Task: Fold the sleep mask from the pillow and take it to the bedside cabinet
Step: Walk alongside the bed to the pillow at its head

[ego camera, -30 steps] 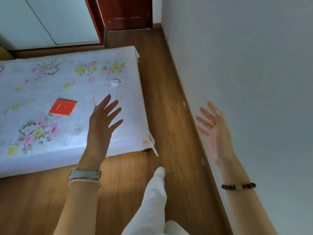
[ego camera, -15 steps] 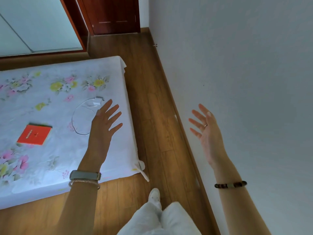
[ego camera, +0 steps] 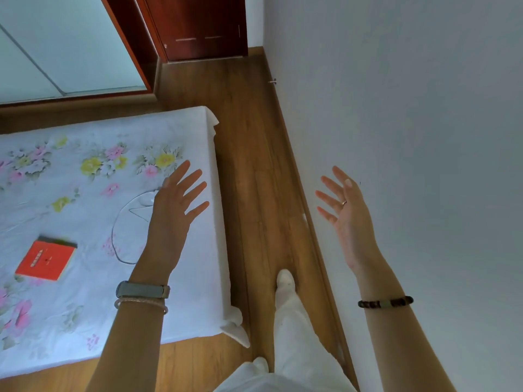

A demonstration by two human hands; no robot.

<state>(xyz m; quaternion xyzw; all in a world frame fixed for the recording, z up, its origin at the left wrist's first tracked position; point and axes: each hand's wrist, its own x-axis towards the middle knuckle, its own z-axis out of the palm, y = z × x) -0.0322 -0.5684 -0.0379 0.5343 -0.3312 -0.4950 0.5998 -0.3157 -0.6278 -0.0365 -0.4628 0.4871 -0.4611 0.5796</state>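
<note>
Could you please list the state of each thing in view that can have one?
left hand: open, fingers spread, empty, over the bed
right hand: open, palm turned inward, empty, near the wall
red book: closed, lying flat on the bed
bed sheet: spread flat, slightly creased
cable: lying in a loose loop on the sheet
dark door: shut

A red book (ego camera: 46,260) lies on the floral bedsheet (ego camera: 85,176).
</note>
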